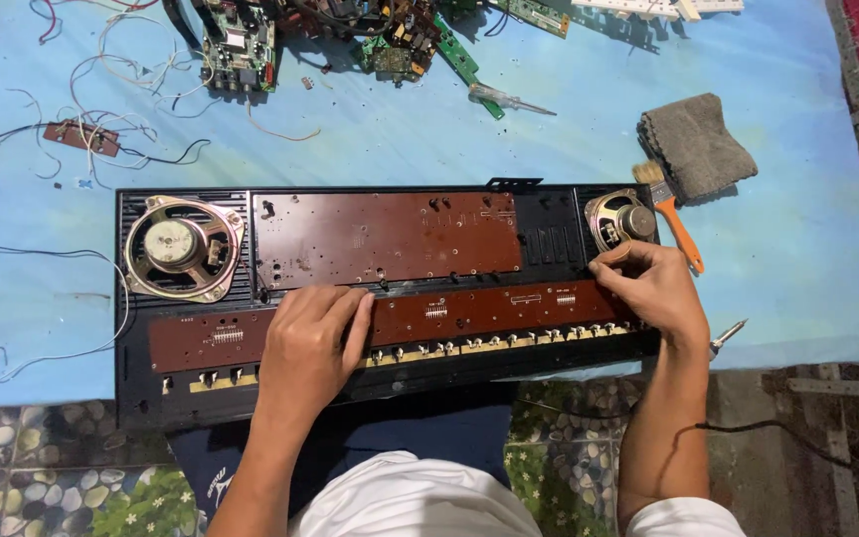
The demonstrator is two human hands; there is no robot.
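An opened black electronic keyboard case [136,398] lies face down across a blue sheet. Inside it sit a large brown circuit board [390,237], a long narrow brown board [479,310], a big speaker [183,248] at the left and a smaller speaker [620,219] at the right. My left hand [312,343] rests flat on the narrow board, fingertips at its upper edge. My right hand [651,286] touches the right end of that board just below the small speaker, fingers pinched together; whether anything is held there is hidden.
An orange-handled brush [676,221] and a folded grey cloth [695,144] lie right of the case. A screwdriver [507,99], green circuit boards [239,45] and loose wires [12,259] litter the far and left side. A metal tool tip [728,336] pokes out near my right wrist.
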